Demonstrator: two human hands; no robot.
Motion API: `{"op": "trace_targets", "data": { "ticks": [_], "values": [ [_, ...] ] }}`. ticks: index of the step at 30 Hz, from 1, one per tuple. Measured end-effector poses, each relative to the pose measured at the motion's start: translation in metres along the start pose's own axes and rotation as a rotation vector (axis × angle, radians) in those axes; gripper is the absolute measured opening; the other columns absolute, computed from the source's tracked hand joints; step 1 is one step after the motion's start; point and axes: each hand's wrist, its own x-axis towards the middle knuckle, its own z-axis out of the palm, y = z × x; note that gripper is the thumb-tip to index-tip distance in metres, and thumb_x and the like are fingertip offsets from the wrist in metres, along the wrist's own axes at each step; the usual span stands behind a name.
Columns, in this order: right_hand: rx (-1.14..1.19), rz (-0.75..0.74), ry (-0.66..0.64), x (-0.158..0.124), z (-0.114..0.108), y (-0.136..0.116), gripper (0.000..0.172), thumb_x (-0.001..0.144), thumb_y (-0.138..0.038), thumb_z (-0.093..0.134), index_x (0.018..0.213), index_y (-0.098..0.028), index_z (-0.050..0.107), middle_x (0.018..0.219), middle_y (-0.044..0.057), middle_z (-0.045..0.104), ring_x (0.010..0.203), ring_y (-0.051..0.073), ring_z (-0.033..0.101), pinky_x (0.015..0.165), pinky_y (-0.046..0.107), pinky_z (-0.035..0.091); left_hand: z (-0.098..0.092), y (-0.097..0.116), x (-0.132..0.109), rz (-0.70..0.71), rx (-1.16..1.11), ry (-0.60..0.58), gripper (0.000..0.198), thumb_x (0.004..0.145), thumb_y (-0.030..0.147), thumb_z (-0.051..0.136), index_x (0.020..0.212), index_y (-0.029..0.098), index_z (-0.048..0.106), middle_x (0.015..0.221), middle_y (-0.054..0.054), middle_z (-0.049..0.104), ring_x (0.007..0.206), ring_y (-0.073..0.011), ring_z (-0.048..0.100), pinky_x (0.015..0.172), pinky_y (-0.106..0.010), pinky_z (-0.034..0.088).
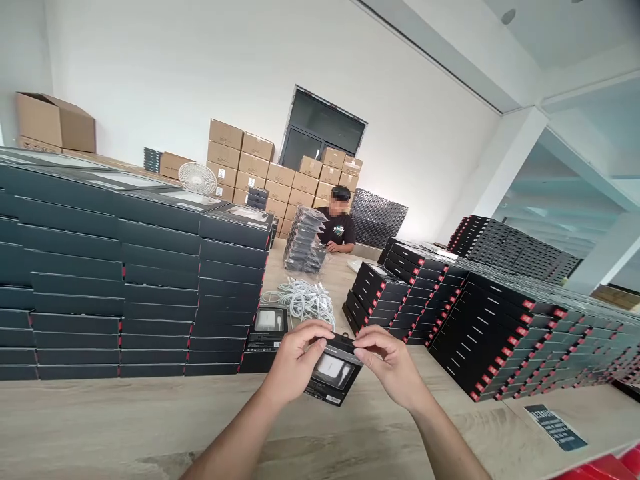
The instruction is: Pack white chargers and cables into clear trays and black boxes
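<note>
Between my hands is a small black retail box (329, 383), with a clear window showing a white charger and a hang tab at its top. My left hand (300, 357) pinches the box's upper left edge between thumb and fingers. At the upper right edge, the thumb and fingers of my right hand (387, 363) grip it as well. Just beyond my left hand lies a similar black box (269, 321) with a charger behind its window. A tangled heap of white cables (305, 300) rests on the table behind the held box.
Tall stacks of black boxes (160, 287) wall off the left. More black boxes with red tabs (480, 327) line the right. A printed card (555, 427) lies on the wooden table (200, 420). Across it sits a person (340, 230) beside plastic-wrapped stacks (304, 240). Cartons (280, 187) stand behind.
</note>
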Motion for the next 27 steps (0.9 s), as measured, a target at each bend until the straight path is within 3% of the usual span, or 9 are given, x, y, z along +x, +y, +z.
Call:
{"op": "trace_targets", "data": {
  "ticks": [10,16,21,27],
  "values": [
    [0.022,0.026,-0.038,0.004,-0.004,-0.002,0.015,0.082,-0.041,0.074,0.083,-0.026,0.076,0.094,0.006,0.064,0.087,0.021,0.061,0.079,0.034,0.051,-0.002,0.003,0.002,0.032,0.131,-0.012,0.022,0.094,0.023,0.051,0.095,0.023,0.072,0.109,-0.007,0.072,0.104,-0.0214,0.065,0.093,-0.037,0.051],
    [-0.051,0.009,-0.094,0.007,-0.007,-0.007,0.015,0.084,-0.039,0.073,0.082,-0.025,0.076,0.094,0.006,0.064,0.086,0.021,0.061,0.079,0.034,0.048,-0.004,0.003,0.002,0.016,0.14,0.033,0.028,0.094,0.018,0.044,0.085,0.022,0.071,0.104,-0.005,0.074,0.099,-0.0199,0.068,0.091,-0.035,0.051],
    [-0.098,-0.01,-0.081,0.004,-0.006,-0.009,0.016,0.087,-0.039,0.07,0.083,-0.025,0.076,0.095,0.006,0.064,0.086,0.021,0.061,0.08,0.035,0.049,-0.005,0.005,-0.001,0.043,0.148,-0.049,0.026,0.092,0.018,0.049,0.098,0.024,0.073,0.115,-0.007,0.071,0.108,-0.0218,0.065,0.096,-0.037,0.051],
    [-0.025,0.0,-0.057,-0.014,-0.003,0.007,0.018,0.089,-0.041,0.067,0.095,-0.028,0.077,0.115,0.008,0.064,0.109,0.025,0.061,0.098,0.041,0.049,-0.009,0.003,-0.001,0.05,0.194,-0.118,0.023,0.086,0.016,0.056,0.094,0.024,0.076,0.122,-0.009,0.069,0.111,-0.0238,0.065,0.097,-0.039,0.051]
  ]
}}
